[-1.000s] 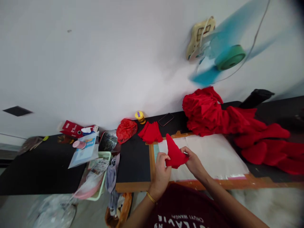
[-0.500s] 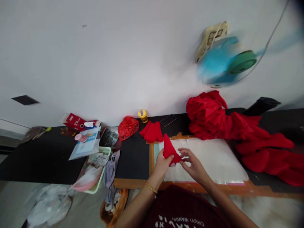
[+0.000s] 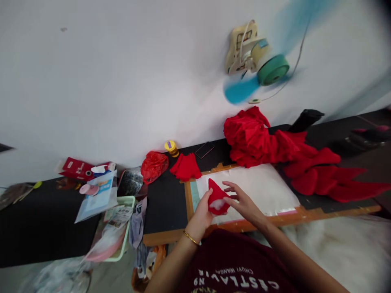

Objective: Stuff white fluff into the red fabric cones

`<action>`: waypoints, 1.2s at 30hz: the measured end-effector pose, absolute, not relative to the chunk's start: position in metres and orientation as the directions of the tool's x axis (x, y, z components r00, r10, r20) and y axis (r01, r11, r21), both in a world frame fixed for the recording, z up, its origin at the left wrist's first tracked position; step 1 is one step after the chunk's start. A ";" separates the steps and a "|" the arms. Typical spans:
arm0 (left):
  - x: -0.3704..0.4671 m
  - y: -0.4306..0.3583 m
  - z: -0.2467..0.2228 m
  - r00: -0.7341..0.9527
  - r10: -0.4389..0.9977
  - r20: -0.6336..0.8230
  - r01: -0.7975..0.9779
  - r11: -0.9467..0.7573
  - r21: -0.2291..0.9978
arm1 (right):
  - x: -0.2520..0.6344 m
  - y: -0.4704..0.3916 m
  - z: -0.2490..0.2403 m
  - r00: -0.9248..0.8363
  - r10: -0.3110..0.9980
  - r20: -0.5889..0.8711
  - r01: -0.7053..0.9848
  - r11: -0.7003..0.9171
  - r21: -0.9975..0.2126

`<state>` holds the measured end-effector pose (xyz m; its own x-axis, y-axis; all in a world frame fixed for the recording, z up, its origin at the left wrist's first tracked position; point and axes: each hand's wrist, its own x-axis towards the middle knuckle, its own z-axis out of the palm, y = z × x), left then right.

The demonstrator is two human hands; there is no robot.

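In my left hand (image 3: pixel 203 209) I hold a small red cloth cone (image 3: pixel 216 190), its point up and away from me. White fluffy stuffing (image 3: pixel 217 204) shows in its open end, which is turned toward me. My left fingers are wrapped round its left side and underneath. My right hand (image 3: pixel 241 201) is at the cone's right edge, fingers spread and slightly bent, one fingertip touching the rim by the stuffing. Below both hands lies a white sheet (image 3: pixel 262 189) on the table. Several flat red cloth pieces (image 3: pixel 185 167) lie just beyond.
A large heap of red cloth pieces (image 3: pixel 249 138) spreads to the right. Beyond are a phone (image 3: pixel 204 149), a yellow-lidded jar (image 3: pixel 171 149) and a red plastic bag (image 3: pixel 154 167). A basket (image 3: pixel 124 240) stands left. A wall fan (image 3: pixel 273 70) spins above; white fluff (image 3: pixel 339 244) lies below right.
The cone has tipped so its open end faces me and more white stuffing shows. My right fingertip has moved onto the rim. The view has turned to the right.
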<state>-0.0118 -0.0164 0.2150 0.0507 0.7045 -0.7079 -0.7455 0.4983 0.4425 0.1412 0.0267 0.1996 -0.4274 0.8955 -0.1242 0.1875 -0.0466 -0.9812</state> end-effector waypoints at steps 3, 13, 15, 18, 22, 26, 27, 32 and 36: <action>-0.005 -0.015 0.211 0.005 0.720 -0.694 -0.760 0.454 0.465 | 0.142 0.019 0.193 -0.394 0.919 -0.034 0.255 0.074 -0.964; 0.013 -0.018 0.210 -0.097 0.789 -0.607 -0.628 0.424 0.652 | 0.135 0.024 0.190 -0.242 0.969 -0.040 0.373 0.055 -0.926; 0.013 -0.020 0.209 -0.095 0.800 -0.592 -0.600 0.428 0.675 | 0.140 0.023 0.188 -0.258 0.966 -0.024 0.384 0.080 -0.920; 0.014 -0.022 0.205 -0.126 0.802 -0.584 -0.579 0.419 0.700 | 0.145 0.021 0.180 -0.289 0.957 -0.001 0.398 0.120 -0.910; 0.015 -0.021 0.198 -0.203 0.786 -0.584 -0.606 0.368 0.705 | 0.151 0.018 0.172 -0.279 0.960 -0.016 0.375 0.094 -0.922; 0.009 -0.017 0.199 -0.219 0.742 -0.634 -0.668 0.359 0.652 | 0.161 0.014 0.180 -0.160 0.980 0.116 0.362 0.168 -0.917; 0.008 -0.015 0.199 -0.204 0.730 -0.652 -0.694 0.362 0.622 | 0.164 0.012 0.185 -0.142 0.976 0.165 0.382 0.208 -0.901; 0.010 -0.012 0.203 -0.125 0.746 -0.655 -0.761 0.352 0.546 | 0.163 0.013 0.198 -0.246 0.949 0.195 0.455 0.291 -0.842; 0.021 -0.014 0.208 -0.156 0.804 -0.574 -0.687 0.329 0.647 | 0.147 0.019 0.194 -0.240 0.962 0.134 0.516 0.243 -0.822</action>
